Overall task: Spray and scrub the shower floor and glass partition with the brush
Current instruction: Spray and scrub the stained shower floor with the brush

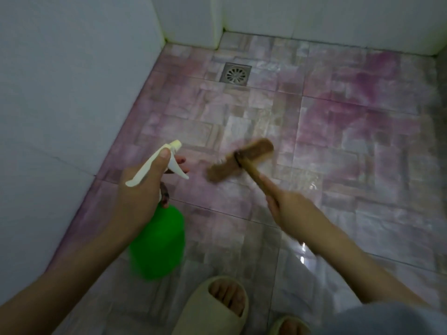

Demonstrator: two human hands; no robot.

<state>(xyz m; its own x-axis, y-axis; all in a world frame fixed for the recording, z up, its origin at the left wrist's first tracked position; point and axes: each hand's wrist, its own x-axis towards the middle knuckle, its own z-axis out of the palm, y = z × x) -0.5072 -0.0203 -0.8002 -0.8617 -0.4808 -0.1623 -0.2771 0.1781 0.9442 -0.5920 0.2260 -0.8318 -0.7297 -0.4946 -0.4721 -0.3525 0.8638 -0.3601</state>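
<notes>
Just ahead of the right hand (287,204), the brush (242,159) head is on or barely above the shower floor (338,146); it is motion-blurred, so contact is unclear. The right hand wraps the wooden handle. The left hand (142,187) grips the spray bottle (159,240) at the neck, thumb on the white nozzle top, green body hanging below.

Step in hand is probably floor scrubbing. To do it well:
- Press the bristles flat and use short overlapping strokes.
- Work the purple-tinted patch (350,102) beyond the right hand toward the drain (235,74) far ahead.
- Spray just ahead of the brush.
- Mind the wet tiles by the slipper (217,308).

Hard to make out:
- No glass partition can be picked out.
- The right hand's fingers under the handle are hidden.
- Bottle fill level cannot be told.
- The second slipper is cut off at the bottom edge.
</notes>
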